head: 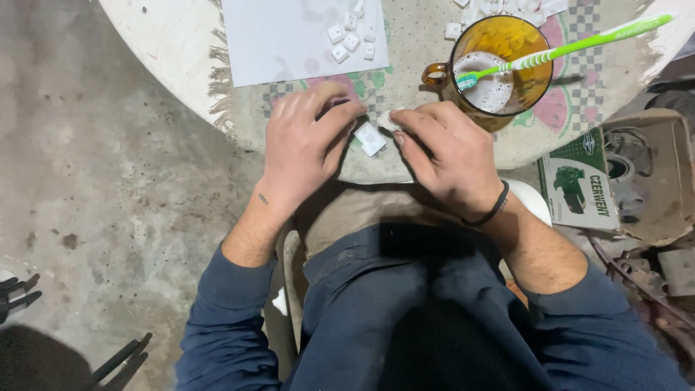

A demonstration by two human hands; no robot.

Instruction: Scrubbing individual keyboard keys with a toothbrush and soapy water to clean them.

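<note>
pinching a white keycap (370, 138) between them, the left hand (308, 141) and right hand (441, 148) both clamp fingertips on it over the table edge (166, 43), just beside the amber mug (499, 61) bearing a green toothbrush (572, 47).

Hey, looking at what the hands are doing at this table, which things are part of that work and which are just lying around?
In use: left hand and right hand holding a white keycap; more keycaps on paper sheet; toothbrush across amber mug of foamy liquid.

Lying about: green box; cardboard box; scrap parts on the floor.
</note>
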